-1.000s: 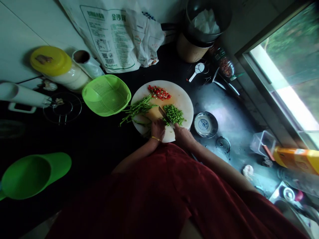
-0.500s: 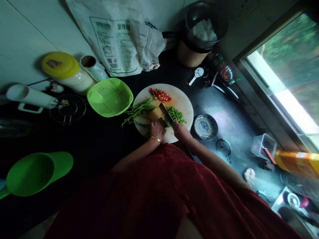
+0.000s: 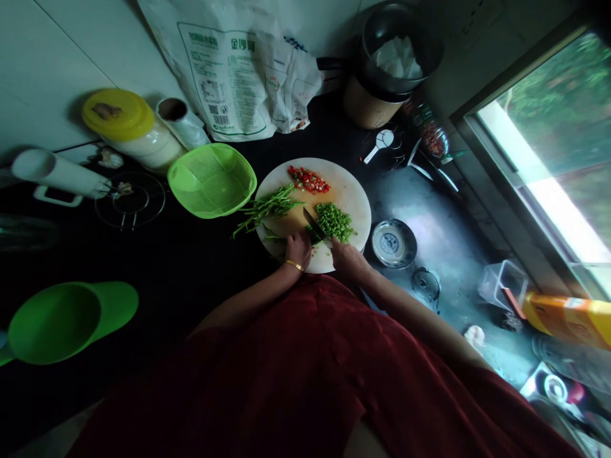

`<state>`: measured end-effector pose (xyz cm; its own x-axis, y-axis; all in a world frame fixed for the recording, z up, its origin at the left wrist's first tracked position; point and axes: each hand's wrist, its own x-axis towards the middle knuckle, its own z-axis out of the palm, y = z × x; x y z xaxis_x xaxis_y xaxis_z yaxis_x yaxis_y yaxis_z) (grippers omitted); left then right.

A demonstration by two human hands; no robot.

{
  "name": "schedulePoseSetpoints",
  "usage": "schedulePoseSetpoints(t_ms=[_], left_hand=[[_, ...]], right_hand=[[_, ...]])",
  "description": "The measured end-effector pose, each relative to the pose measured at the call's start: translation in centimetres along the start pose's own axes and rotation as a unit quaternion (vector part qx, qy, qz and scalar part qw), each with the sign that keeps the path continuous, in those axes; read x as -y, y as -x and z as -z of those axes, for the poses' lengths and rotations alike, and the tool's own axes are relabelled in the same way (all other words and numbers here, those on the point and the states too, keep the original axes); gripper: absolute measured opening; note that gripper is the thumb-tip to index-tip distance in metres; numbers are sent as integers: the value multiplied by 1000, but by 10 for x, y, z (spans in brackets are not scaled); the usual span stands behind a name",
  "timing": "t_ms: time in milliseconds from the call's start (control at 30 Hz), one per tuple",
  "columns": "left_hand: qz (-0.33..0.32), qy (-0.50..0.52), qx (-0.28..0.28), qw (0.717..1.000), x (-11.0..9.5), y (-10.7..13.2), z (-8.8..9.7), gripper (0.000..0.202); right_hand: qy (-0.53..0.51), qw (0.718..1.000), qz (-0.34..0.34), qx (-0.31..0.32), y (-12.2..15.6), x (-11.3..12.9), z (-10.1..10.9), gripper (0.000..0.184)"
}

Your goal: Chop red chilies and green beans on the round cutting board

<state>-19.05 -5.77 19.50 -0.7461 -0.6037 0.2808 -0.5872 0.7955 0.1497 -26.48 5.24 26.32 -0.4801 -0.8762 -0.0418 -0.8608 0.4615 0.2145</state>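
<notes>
A round white cutting board (image 3: 351, 184) lies on the dark counter in front of me. My right hand (image 3: 351, 259) is closed around the handle of a kitchen knife (image 3: 315, 224), whose blade points up and left across the board. Just left of the blade, my left hand (image 3: 299, 248) has its fingers curled down on green stalks, which are mostly hidden under it. Chopped green pieces (image 3: 334, 219) form a pile to the right of the blade. Uncut green stalks (image 3: 272, 208) lie at the board's left edge, and chopped red chili (image 3: 308, 180) sits at the top.
Left of the board stands a light green basket (image 3: 213, 181); a green scoop (image 3: 57, 321) lies nearer me. A small patterned dish (image 3: 394, 243) is close to the board's right side. Behind stand a white bag (image 3: 233, 83) and a dark pan (image 3: 401, 44) on a pot.
The knife blade has turned lower and to the left, nearer my left hand. More of the chopped green pile now shows. My left hand has shifted slightly, and the view has tilted a little.
</notes>
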Motion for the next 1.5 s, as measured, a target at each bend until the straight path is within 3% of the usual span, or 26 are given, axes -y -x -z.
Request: schedulePoseSetpoints(t_ms=[300,500,600,733,900,1100,1233,1367,1500], left_hand=[[31,-6,5,999,-3,-3,-7,45],[33,27,-10,999,-3,0,-11,49],[33,37,-12,999,-3,-1,-11,51],[29,41,-16,999,-3,-4,-12,47],[47,60,-19,997,-5,-7,-14,39],[47,33,-28,998,-5,-6,-15,48],[37,34,-27,998,-5,-6,-13,46],[43,38,-23,998,-6,-7,-14,45],[57,38,-28,997,-6,-9,-18,39]], right_hand=[[8,1000,-1,-26,-31,11,-13,36],[2,999,26,-46,-10,-3,-2,33],[14,999,30,-23,1,-4,1,32],[22,1000,21,5,-10,4,-1,33],[17,999,15,-26,-33,12,-10,35],[13,999,31,-38,-14,-2,-3,31],[33,999,34,-14,1,-1,2,31],[41,999,23,8,-9,12,-3,33],[36,999,17,-15,-28,18,-14,33]])
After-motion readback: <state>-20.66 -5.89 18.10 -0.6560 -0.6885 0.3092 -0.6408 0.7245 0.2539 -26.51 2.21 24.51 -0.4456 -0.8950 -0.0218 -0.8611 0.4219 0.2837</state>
